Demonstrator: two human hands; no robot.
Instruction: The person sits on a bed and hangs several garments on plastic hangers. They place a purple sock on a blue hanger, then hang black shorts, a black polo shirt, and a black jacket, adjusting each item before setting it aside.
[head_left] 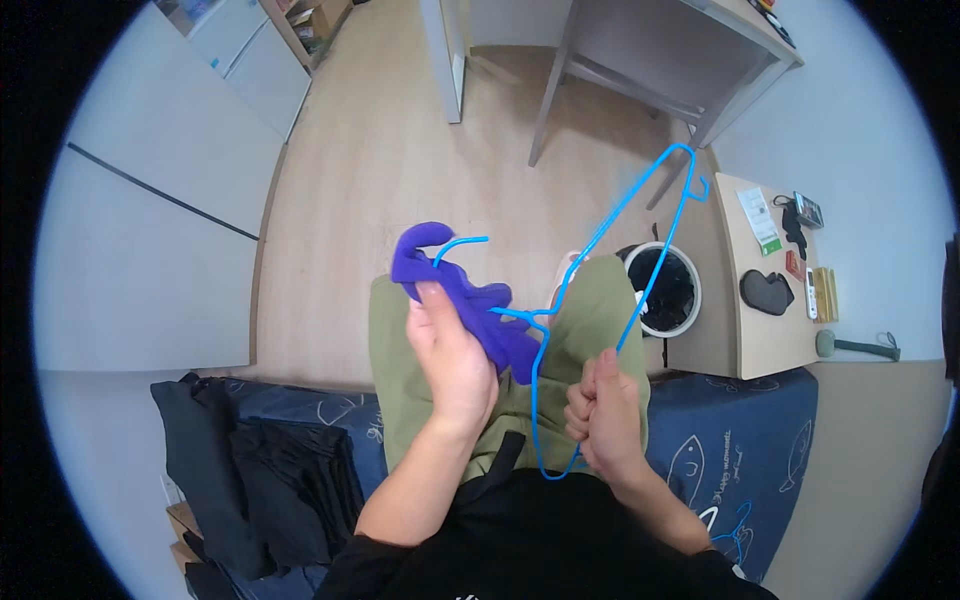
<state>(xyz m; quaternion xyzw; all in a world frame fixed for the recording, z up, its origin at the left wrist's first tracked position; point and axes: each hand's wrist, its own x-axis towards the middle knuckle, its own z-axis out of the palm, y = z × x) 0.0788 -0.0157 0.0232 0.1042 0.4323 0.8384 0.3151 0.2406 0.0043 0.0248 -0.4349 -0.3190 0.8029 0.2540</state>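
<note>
A bright blue clothes hanger [603, 222] is held up over my lap. My right hand [604, 408] is closed in a fist round the long bar of its frame. My left hand [447, 356] grips a bunched purple cloth [473, 306], thumb on top and fingers hidden behind it. The hanger's neck runs into the cloth, and the curved tip of its hook sticks out above the thumb. The rest of the hook is covered by the cloth.
Dark folded clothes [285, 490] lie on the blue patterned bed cover [735, 440]. More hangers [738, 535] rest by my right forearm. A lined bin [690, 325] stands beside my right knee, near a small table [765, 345] with several small items. White cabinets [170, 260] line the left.
</note>
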